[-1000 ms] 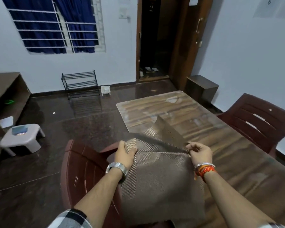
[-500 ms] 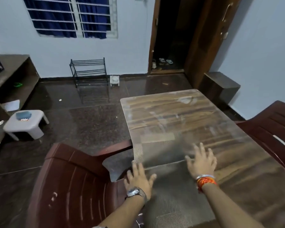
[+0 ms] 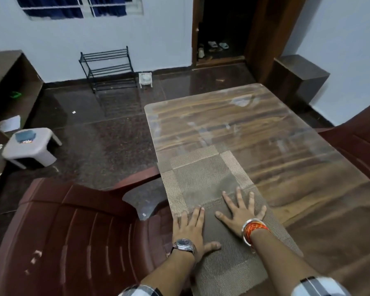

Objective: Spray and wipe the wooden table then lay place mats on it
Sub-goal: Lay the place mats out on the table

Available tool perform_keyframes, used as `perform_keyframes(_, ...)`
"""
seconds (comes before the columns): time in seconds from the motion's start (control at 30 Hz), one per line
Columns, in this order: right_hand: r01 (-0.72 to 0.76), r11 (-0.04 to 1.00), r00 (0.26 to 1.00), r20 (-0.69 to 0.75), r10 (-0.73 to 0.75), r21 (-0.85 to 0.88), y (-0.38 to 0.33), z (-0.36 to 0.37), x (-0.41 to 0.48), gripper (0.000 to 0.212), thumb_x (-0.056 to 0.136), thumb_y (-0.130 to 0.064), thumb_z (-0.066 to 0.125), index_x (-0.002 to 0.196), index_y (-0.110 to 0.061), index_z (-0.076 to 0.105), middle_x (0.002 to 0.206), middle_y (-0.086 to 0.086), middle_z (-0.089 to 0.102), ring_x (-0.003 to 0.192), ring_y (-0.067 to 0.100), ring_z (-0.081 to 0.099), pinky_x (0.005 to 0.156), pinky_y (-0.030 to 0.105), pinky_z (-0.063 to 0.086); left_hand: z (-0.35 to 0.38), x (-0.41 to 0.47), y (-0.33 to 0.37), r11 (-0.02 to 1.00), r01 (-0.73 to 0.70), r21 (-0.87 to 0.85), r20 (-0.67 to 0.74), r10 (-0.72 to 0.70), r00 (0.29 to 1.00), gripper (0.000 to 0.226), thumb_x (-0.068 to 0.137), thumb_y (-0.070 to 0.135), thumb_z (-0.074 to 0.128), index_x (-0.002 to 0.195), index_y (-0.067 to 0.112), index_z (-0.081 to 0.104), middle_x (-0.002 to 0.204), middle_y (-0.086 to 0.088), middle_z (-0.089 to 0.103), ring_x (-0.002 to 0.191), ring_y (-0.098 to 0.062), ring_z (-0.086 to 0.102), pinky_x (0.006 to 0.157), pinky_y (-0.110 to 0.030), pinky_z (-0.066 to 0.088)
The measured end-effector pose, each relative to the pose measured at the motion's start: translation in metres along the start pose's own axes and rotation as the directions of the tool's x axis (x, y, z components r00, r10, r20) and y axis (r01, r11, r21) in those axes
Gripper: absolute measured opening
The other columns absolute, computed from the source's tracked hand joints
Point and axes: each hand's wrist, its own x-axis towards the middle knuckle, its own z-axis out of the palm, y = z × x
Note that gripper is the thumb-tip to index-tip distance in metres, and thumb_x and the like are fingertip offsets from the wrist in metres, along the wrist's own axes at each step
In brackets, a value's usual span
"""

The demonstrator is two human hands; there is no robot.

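Hands flat, grip released: left hand [image 3: 189, 228], right hand [image 3: 241, 212] on place mat [image 3: 203, 178]; mat's near edge cropped.

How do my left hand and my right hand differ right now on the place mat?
The left hand wears a metal watch; the right hand wears a silver bangle with red thread. The left hand sits at the edge of the place mat beside the chair; the right hand lies farther in and farther forward. Both are flat, palms down, fingers spread.

Both flat hands, left hand [image 3: 189, 228] and right hand [image 3: 241, 212], on place mat [image 3: 203, 178].
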Motion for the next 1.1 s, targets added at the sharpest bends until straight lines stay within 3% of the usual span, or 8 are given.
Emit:
perform_keyframes(0.17, -0.031, 0.999, 0.999, 0.017, 0.031, 0.007, -0.004, -0.002, -0.005, 0.077, 0.071, -0.091, 0.018, 0.134, -0.065, -0.018, 0.152, -0.01, -0.036, 0.137, 0.033, -0.035, 0.102, 0.073, -0.011, 0.006, 0.006, -0.007, 0.998, 0.01, -0.058, -0.002, -0.011, 1.0, 0.133, 0.041, 0.098, 0.007, 0.154, 0.034, -0.021, 0.164, 0.016, -0.023, 0.149, -0.036, -0.026, 0.119, -0.052, -0.015)
perform_keyframes(0.63, -0.075, 0.997, 0.997, 0.036, 0.074, 0.036, -0.005, 0.006, -0.017, 0.076, 0.07, -0.092, 0.016, 0.132, -0.067, -0.021, 0.151, -0.008, -0.037, 0.136, 0.035, -0.036, 0.099, 0.074, -0.013, 0.007, -0.004, -0.01, 1.0, 0.003, -0.003, 0.016, -0.003, 1.0, 0.136, 0.041, 0.097, 0.009, 0.155, 0.03, -0.022, 0.162, 0.015, -0.028, 0.149, -0.035, -0.026, 0.121, -0.049, -0.011)
perform_keyframes(0.73, -0.073, 0.996, 0.997, 0.032, 0.072, 0.046, -0.006, 0.005, -0.016, 0.076, 0.07, -0.091, 0.017, 0.131, -0.067, -0.021, 0.152, -0.006, -0.036, 0.136, 0.035, -0.036, 0.099, 0.074, -0.013, 0.0, -0.005, -0.008, 1.0, 0.022, 0.018, 0.059, -0.023, 0.998, 0.131, 0.053, 0.1, 0.022, 0.155, 0.029, -0.022, 0.157, 0.015, -0.034, 0.15, -0.035, -0.025, 0.121, -0.05, -0.011)
perform_keyframes(0.8, -0.078, 0.996, 0.996, 0.042, 0.076, 0.046, -0.007, 0.002, -0.016, 0.076, 0.071, -0.091, 0.018, 0.132, -0.066, -0.02, 0.152, -0.005, -0.036, 0.137, 0.038, -0.033, 0.099, 0.074, -0.011, -0.005, -0.004, -0.009, 0.998, 0.033, 0.057, 0.092, -0.038, 0.995, 0.125, 0.066, 0.096, 0.033, 0.156, 0.029, -0.021, 0.163, 0.013, -0.027, 0.151, -0.035, -0.023, 0.12, -0.053, -0.011)
perform_keyframes(0.9, -0.08, 0.994, 0.994, -0.065, 0.084, 0.071, -0.006, 0.004, -0.032, 0.073, 0.076, -0.087, 0.019, 0.136, -0.064, -0.016, 0.155, -0.004, -0.031, 0.139, 0.043, -0.025, 0.104, 0.073, -0.006, -0.008, -0.019, -0.011, 0.999, 0.036, 0.038, 0.11, -0.04, 0.993, 0.117, 0.072, 0.092, 0.03, 0.157, 0.027, -0.018, 0.165, 0.012, -0.023, 0.152, -0.031, -0.023, 0.119, -0.056, -0.014)
perform_keyframes(1.0, 0.006, 0.999, 0.97, -0.243, 0.002, 0.032, -0.002, 0.008, -0.057, 0.069, 0.082, -0.079, 0.013, 0.14, -0.057, -0.016, 0.158, -0.004, -0.024, 0.14, 0.041, -0.024, 0.108, 0.067, -0.009, -0.011, -0.043, -0.012, 0.998, 0.003, 0.058, -0.002, -0.002, 1.0, 0.109, 0.08, 0.087, 0.027, 0.158, 0.025, -0.015, 0.166, 0.011, -0.021, 0.153, -0.027, -0.021, 0.12, -0.054, -0.014)
perform_keyframes(1.1, 0.05, 0.998, 0.951, -0.305, -0.059, -0.04, 0.002, -0.004, -0.084, 0.071, 0.083, -0.077, 0.007, 0.143, -0.05, -0.019, 0.157, -0.008, -0.023, 0.141, 0.035, -0.027, 0.11, 0.062, -0.012, -0.023, -0.059, -0.008, 0.995, -0.029, 0.092, -0.086, 0.037, 0.996, 0.112, 0.073, 0.091, 0.011, 0.159, 0.024, -0.014, 0.166, 0.01, -0.02, 0.153, -0.026, -0.018, 0.121, -0.051, -0.011)
